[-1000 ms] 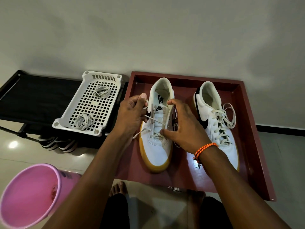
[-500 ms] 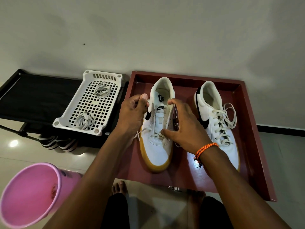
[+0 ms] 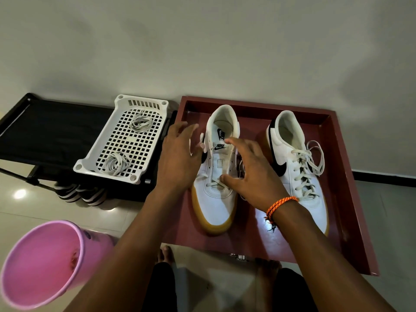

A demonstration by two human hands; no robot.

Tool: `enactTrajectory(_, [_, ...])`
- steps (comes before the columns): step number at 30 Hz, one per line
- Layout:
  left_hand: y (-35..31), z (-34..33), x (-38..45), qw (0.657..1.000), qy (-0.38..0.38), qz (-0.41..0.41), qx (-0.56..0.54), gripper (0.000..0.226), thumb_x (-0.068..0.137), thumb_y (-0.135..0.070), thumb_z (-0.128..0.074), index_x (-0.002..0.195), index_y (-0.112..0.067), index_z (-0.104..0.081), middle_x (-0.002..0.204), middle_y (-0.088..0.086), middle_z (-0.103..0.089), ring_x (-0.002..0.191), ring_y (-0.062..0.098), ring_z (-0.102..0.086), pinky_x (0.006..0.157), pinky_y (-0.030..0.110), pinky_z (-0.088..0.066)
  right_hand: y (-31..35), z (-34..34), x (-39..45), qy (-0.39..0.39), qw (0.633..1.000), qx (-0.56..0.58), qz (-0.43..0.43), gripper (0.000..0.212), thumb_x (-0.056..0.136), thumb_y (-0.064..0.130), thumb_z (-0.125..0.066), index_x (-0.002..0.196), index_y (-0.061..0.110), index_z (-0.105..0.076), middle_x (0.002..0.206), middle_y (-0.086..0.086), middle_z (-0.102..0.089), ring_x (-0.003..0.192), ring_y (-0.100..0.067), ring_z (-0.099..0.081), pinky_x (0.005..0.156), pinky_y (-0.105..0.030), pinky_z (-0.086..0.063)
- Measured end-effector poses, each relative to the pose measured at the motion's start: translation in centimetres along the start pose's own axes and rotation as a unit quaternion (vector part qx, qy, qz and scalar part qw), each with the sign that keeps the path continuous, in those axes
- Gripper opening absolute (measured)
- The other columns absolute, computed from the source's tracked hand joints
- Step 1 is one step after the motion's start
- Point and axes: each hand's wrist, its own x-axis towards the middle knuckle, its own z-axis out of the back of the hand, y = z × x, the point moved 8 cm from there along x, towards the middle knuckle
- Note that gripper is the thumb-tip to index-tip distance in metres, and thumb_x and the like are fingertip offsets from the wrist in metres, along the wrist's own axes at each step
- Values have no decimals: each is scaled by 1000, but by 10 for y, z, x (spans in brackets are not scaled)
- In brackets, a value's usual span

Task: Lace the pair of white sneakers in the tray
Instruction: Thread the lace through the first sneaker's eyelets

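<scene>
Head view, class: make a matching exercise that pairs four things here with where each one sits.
Things:
1. fully laced white sneaker
2. partly laced white sneaker
3. coiled white laces
4. pink plastic bucket

Places:
A. in the white perforated basket
B. right side of the dark red tray
C. on the floor, lower left
D. left side of the tray

Pairs: 1-B, 2-D, 3-A, 4-C

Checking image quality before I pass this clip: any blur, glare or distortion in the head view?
Head view: the left hand is smeared by motion blur at its fingers; glare spots sit on the floor tiles and the tray floor; wide-angle bending curves the tray's edges; the lighting is dim, the laced sneaker sharp.
</scene>
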Motion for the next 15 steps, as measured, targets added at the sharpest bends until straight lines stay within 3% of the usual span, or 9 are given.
enactTrajectory(2, [-1, 0, -2, 1000, 8, 4, -26, 18, 100, -40, -69, 116, -31, -71, 117, -7, -66, 100, 11, -66, 91, 42, -58, 2, -2, 0, -20, 1000, -1, 18, 51, 86, 32, -81, 132, 44, -62, 165, 6, -24, 141, -21, -45, 107, -40, -51])
enactTrajectory(4, [0, -6, -5, 998, 50, 17, -35, 23, 97, -55, -69, 97, -32, -66, 89, -11, -70, 80, 4, -67, 75, 40, -59, 8, -3, -1, -49, 998, -11, 45, 21, 89, 28, -78, 109, 36, -75, 172, 0, -18, 155, -23, -27, 119, -39, -36])
enactTrajectory(6, [1, -12, -9, 995, 86, 25, -36, 35, 91, -65, -72, 94, -32, -62, 78, -10, -70, 71, 2, -67, 67, 34, -56, 16, -9, -2, -66, 994, -53, 73, 8, 91, 27, -75, 98, 28, -79, 174, -3, -15, 160, -25, -16, 123, -45, -30])
enactTrajectory(8, [1, -15, -9, 994, 101, 26, -38, 38, 88, -63, -76, 96, -30, -60, 75, -8, -71, 66, 2, -68, 63, 31, -55, 23, -16, -4, -54, 992, -85, 76, 10, 92, 31, -73, 96, 26, -79, 176, 1, -9, 162, -22, -5, 123, -44, -22])
enactTrajectory(11, [2, -16, -7, 991, 111, 33, -65, 23, 95, -42, -75, 97, -23, -62, 74, -3, -73, 64, 5, -70, 61, 27, -52, 32, -21, -8, -36, 990, -124, 58, 11, 92, 36, -68, 87, 31, -77, 176, 10, 2, 161, -14, 12, 125, -48, -7])
enactTrajectory(15, [2, -15, -6, 987, 126, 23, -100, 10, 101, -29, -68, 104, -19, -65, 68, -5, -71, 57, 1, -63, 60, 25, -46, 40, -24, -10, -28, 985, -161, 57, 21, 93, 36, -66, 73, 32, -73, 175, 18, 0, 161, -14, 14, 124, -59, -6])
